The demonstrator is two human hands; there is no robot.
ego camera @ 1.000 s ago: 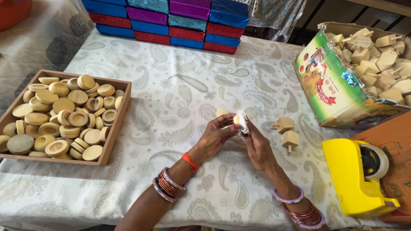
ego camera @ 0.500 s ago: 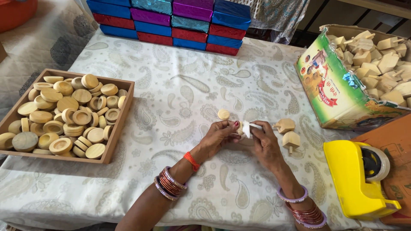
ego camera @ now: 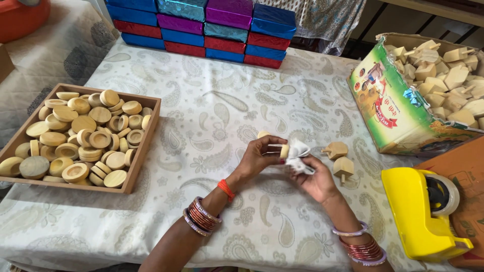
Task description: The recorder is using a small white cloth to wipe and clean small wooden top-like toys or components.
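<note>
now mid-wrap: left hand (ego camera: 259,156) pinching small wooden piece (ego camera: 284,150), right hand (ego camera: 316,179) gripping white paper (ego camera: 298,151) around it, just left of loose tops (ego camera: 339,158). next probably needs tighter fold.

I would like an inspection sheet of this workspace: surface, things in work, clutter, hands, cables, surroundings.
Surface: table under a white paisley cloth, wrinkled.
Things in work: small wooden piece and white cloth, held between both hands above the table.
Clutter: wooden tray full of round wooden discs; two wooden tops lying on the cloth; one loose disc; yellow tape dispenser.
Hands: left hand grips the wooden piece; right hand holds the white cloth against it.
Cables: nothing seen.
Surroundings: stack of shiny coloured boxes at the far edge; cardboard box of wooden tops at right.
</note>
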